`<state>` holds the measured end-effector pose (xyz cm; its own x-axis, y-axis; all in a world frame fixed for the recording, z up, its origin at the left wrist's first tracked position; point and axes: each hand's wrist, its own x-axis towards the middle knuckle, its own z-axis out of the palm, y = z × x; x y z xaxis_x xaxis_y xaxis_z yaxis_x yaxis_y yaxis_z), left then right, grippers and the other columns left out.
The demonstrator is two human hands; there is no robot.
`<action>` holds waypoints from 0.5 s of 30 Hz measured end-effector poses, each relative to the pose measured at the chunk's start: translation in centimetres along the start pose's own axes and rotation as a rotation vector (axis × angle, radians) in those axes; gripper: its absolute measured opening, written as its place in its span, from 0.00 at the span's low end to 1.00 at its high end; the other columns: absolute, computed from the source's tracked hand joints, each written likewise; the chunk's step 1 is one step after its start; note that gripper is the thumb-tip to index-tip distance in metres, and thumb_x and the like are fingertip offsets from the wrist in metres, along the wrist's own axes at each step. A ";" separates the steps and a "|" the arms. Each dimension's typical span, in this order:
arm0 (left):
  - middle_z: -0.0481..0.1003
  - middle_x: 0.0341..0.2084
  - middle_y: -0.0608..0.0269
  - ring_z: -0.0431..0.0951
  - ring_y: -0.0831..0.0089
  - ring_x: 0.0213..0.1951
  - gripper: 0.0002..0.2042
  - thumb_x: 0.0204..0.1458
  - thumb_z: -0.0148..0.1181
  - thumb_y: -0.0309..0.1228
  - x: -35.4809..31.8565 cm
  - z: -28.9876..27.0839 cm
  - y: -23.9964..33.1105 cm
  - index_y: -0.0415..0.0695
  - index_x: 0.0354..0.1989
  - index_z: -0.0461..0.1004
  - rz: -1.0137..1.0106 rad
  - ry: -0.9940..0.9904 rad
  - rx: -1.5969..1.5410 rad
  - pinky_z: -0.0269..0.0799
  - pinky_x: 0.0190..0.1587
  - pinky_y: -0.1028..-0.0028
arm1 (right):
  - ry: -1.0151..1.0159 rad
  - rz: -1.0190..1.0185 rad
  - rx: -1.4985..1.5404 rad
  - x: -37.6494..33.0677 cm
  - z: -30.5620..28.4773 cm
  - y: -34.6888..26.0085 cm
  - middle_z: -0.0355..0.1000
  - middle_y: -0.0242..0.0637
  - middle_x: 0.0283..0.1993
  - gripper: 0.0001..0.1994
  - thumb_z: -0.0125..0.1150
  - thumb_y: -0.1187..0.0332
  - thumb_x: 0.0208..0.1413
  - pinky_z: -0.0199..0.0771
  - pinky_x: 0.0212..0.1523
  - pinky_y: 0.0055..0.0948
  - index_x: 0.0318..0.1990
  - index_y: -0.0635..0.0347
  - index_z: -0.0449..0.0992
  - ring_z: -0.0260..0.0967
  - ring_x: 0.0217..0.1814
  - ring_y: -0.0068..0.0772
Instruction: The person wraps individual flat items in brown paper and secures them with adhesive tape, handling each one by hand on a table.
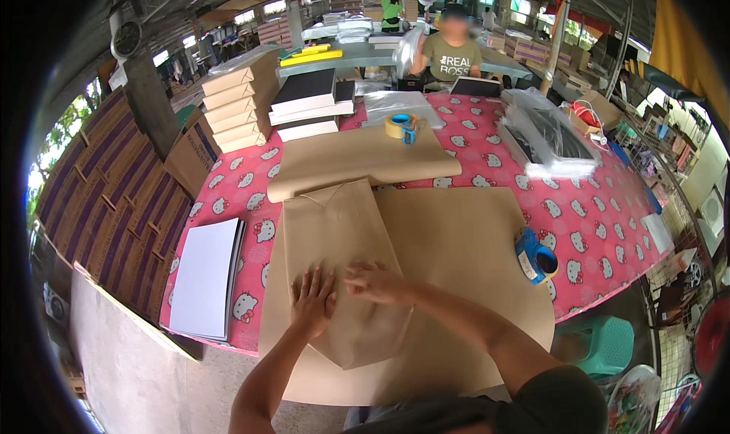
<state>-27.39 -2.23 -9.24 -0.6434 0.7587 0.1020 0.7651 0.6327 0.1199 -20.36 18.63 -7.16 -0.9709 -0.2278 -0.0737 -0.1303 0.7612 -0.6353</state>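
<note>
A parcel wrapped in brown kraft paper (334, 236) lies in front of me, its far end folded to a point. My left hand (312, 303) rests on its left side, fingers spread flat. Beside it, my right hand (376, 282) touches the top of the parcel with bent fingers slightly apart; nothing shows in it. Beneath the parcel spreads a large sheet of brown paper (464, 282). A tape roll in a blue dispenser (536, 258) sits at the sheet's right edge.
A pink patterned cloth (570, 206) covers the table. Around lie white boards (204, 282), folded brown paper (357, 160), a second tape dispenser (401, 127), stacked wrapped parcels (232, 111) and plastic-covered frames (551, 134). Across the table, a person (452, 54) handles clear plastic. A green stool (601, 343) stands right.
</note>
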 end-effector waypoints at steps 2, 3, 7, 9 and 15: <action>0.45 0.64 0.56 0.44 0.55 0.65 0.25 0.58 0.33 0.46 0.0 -0.2 0.1 0.57 0.64 0.47 -0.031 0.032 0.026 0.35 0.62 0.48 | -0.240 0.161 0.647 2.4 -3.3 0.1 0.49 0.53 0.64 0.34 0.36 0.43 0.57 0.45 0.64 0.39 0.58 0.67 0.58 0.42 0.67 0.52; 0.45 0.64 0.56 0.45 0.55 0.65 0.25 0.58 0.33 0.46 0.2 0.2 0.3 0.57 0.64 0.48 -0.037 0.033 0.024 0.36 0.62 0.49 | -0.119 0.071 0.398 3.3 -3.5 0.2 0.48 0.52 0.65 0.35 0.37 0.43 0.57 0.43 0.65 0.39 0.59 0.67 0.57 0.41 0.68 0.51; 0.47 0.64 0.55 0.47 0.57 0.64 0.24 0.59 0.33 0.43 0.6 0.5 -0.4 0.54 0.63 0.51 0.076 0.127 0.103 0.41 0.62 0.52 | 0.264 -0.282 -0.587 3.9 1.9 1.4 0.49 0.55 0.64 0.36 0.46 0.46 0.54 0.41 0.66 0.41 0.59 0.71 0.55 0.40 0.69 0.50; 0.52 0.62 0.55 0.52 0.57 0.62 0.24 0.58 0.36 0.42 -1.1 1.7 -1.7 0.52 0.62 0.52 0.053 0.163 0.175 0.46 0.61 0.55 | 0.254 -0.254 -0.381 2.3 4.1 0.8 0.49 0.57 0.63 0.37 0.52 0.47 0.50 0.39 0.66 0.43 0.58 0.72 0.56 0.39 0.69 0.52; 0.62 0.56 0.58 0.62 0.64 0.57 0.21 0.57 0.37 0.41 -5.3 2.0 -0.4 0.48 0.58 0.60 0.036 0.368 0.124 0.50 0.58 0.59 | 0.282 -0.295 -0.665 -4.0 5.1 -0.7 0.55 0.51 0.61 0.36 0.51 0.45 0.49 0.49 0.61 0.46 0.57 0.67 0.59 0.50 0.64 0.52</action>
<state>-24.23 -6.17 -11.80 -0.5653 0.6886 0.4542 0.7701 0.6379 -0.0087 -15.37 15.95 -10.36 -0.8801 -0.3821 0.2819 -0.3976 0.9176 0.0024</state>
